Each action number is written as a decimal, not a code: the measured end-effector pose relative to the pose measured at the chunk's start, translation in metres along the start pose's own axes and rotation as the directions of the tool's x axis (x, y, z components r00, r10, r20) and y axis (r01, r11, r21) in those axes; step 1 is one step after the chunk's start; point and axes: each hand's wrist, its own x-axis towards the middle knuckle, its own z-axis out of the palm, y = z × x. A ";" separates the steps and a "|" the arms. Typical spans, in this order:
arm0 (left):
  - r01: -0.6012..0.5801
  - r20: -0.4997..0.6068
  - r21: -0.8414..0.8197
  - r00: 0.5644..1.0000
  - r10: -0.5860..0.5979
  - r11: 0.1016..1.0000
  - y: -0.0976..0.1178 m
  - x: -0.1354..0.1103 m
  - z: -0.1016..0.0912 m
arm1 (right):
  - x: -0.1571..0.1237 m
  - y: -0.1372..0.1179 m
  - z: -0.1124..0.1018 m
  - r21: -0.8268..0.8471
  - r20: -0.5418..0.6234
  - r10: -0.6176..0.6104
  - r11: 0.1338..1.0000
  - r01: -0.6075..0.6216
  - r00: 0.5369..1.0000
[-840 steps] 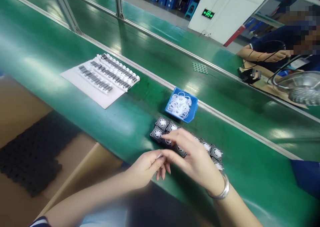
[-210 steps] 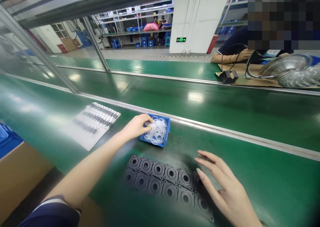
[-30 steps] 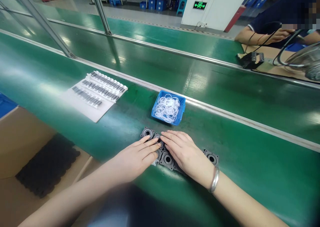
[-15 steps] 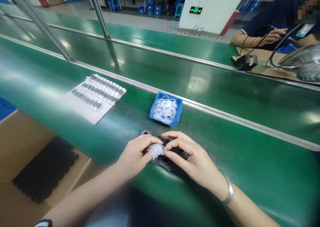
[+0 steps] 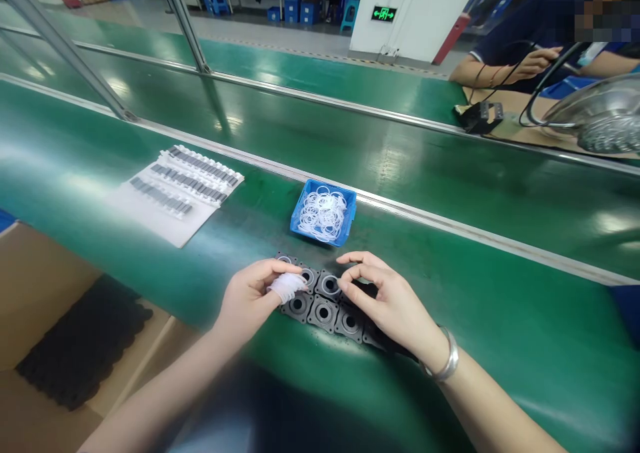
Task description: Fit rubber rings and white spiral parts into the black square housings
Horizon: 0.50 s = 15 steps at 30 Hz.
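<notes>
My left hand [image 5: 253, 296] is closed around a bunch of thin white rings [image 5: 287, 288], gathered at its thumb and fingers. My right hand [image 5: 387, 296] pinches the edge of a single white ring [image 5: 327, 293] between thumb and forefinger, its other fingers bent. That ring lies over the round opening of a black square part in the far row. Below both hands, several black square parts [image 5: 324, 313] with round holes stand side by side in two rows on the green bench. The right hand and forearm hide those at the right end.
A blue tray [image 5: 296, 225] of loose white rings [image 5: 324, 214] sits beyond the parts. To the left lies a white board [image 5: 173, 230] with rows of small grey-and-white pieces. A cardboard box [image 5: 145, 360] holds dark parts [image 5: 83, 340]. Across the bench, a co-worker's hand [image 5: 537, 63] is near a lamp [image 5: 595, 116].
My right hand has drawn apart from the left with one ring and brought it onto a black part. My left hand has shifted left with the bunch. The whole view has moved slightly.
</notes>
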 end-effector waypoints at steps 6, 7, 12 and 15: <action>-0.577 0.354 0.351 0.811 0.466 0.737 -0.011 -0.004 0.004 | 0.000 0.013 0.012 -0.212 0.010 -0.044 0.976 0.045 0.999; -0.638 0.409 0.372 0.764 0.498 0.674 -0.013 -0.005 0.008 | -0.001 0.013 0.013 -0.234 0.002 -0.055 0.971 0.054 0.998; -0.751 0.547 0.467 0.660 0.514 0.467 -0.014 -0.005 0.021 | -0.006 0.013 0.013 -0.288 -0.029 -0.129 0.951 0.115 0.991; -0.762 0.595 0.488 0.647 0.476 0.427 -0.012 -0.004 0.023 | -0.012 0.014 0.012 -0.390 0.014 -0.209 0.899 0.197 0.978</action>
